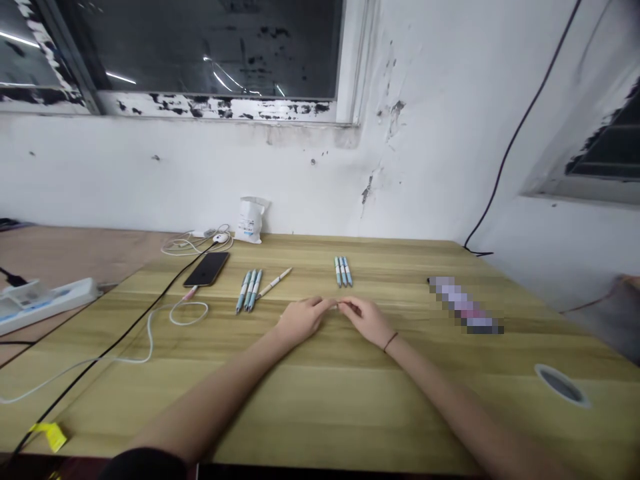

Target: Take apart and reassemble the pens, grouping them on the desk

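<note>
My left hand (301, 318) and my right hand (367, 320) meet above the middle of the wooden table, fingertips nearly touching. Both are closed in a pinch around something small and pale, mostly covered by the fingers, whose kind I cannot make out. Just beyond them lie three blue-and-white pens (343, 271) side by side. Left of my left hand is a group of light-blue and white pens (249, 291), with a single white pen (274, 283) lying slanted beside it.
A black phone (207, 269) with a white cable lies on the left. Behind it stands a white packet (251, 220) near the wall. A black cable (135, 323) crosses the left side; a power strip (50, 303) is beyond. On the right are a blurred-out object (465, 307) and a round grommet (563, 386).
</note>
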